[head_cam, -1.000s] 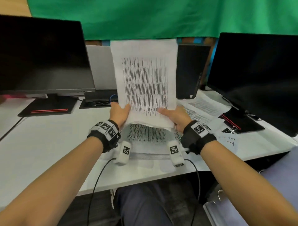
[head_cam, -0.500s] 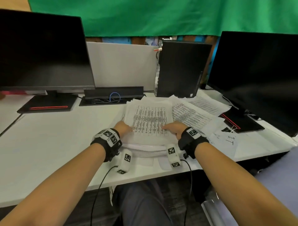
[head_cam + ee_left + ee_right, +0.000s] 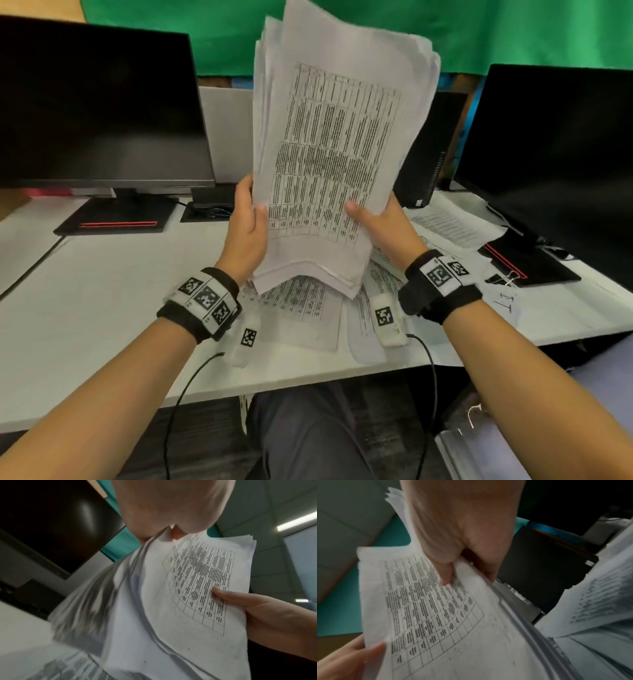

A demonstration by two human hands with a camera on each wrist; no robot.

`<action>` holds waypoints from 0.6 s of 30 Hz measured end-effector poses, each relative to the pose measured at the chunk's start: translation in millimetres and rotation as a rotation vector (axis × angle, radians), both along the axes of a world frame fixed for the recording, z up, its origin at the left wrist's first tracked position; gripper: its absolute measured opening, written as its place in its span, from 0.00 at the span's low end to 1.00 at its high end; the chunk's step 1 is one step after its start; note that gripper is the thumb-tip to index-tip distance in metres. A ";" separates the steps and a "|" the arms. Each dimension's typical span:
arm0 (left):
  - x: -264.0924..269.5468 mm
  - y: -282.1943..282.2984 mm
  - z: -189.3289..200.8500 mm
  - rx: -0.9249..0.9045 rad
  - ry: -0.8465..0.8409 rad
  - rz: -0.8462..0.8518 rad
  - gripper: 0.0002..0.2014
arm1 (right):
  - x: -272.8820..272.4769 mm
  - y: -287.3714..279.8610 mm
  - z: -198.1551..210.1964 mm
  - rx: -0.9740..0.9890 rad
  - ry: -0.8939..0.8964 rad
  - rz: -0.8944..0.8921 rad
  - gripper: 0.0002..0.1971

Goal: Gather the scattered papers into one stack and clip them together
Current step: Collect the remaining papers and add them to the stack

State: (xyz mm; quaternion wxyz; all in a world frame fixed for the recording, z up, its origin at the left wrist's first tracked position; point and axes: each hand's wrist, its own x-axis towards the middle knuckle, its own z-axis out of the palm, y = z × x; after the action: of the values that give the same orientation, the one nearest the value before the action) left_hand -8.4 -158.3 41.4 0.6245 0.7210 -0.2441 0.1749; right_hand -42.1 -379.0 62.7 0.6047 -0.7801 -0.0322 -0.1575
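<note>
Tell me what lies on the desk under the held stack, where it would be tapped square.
Loose sheets lie on the desk right under the stack held by the left hand and right hand; nothing else shows there.

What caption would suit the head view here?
Both hands, left hand and right hand, hold a stack of printed papers upright above loose sheets on the white desk.

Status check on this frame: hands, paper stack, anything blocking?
Left hand and right hand grip the paper stack upright above the desk. Loose sheets still lie underneath. Binder clip untouched at right. Nothing blocking.
</note>
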 end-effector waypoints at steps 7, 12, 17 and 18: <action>9.0 31.8 12.5 -0.146 0.093 -0.003 0.23 | -8.2 10.2 7.1 0.037 -0.011 0.124 0.31; -4.3 -6.6 45.2 -0.123 -0.074 0.158 0.16 | 1.4 53.0 25.7 0.071 -0.181 -0.131 0.21; 0.9 7.9 53.3 -0.174 -0.054 0.065 0.26 | 2.4 40.0 35.4 0.191 -0.200 -0.055 0.22; 6.8 20.2 43.5 -0.117 0.068 -0.023 0.33 | -1.2 32.7 27.7 0.201 -0.109 -0.011 0.24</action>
State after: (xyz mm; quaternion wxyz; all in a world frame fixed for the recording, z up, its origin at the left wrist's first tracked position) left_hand -1.6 -138.1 84.9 0.6755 0.6858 -0.2204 0.1572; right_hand -43.3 -346.4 90.4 0.6764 -0.7060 -0.0446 -0.2052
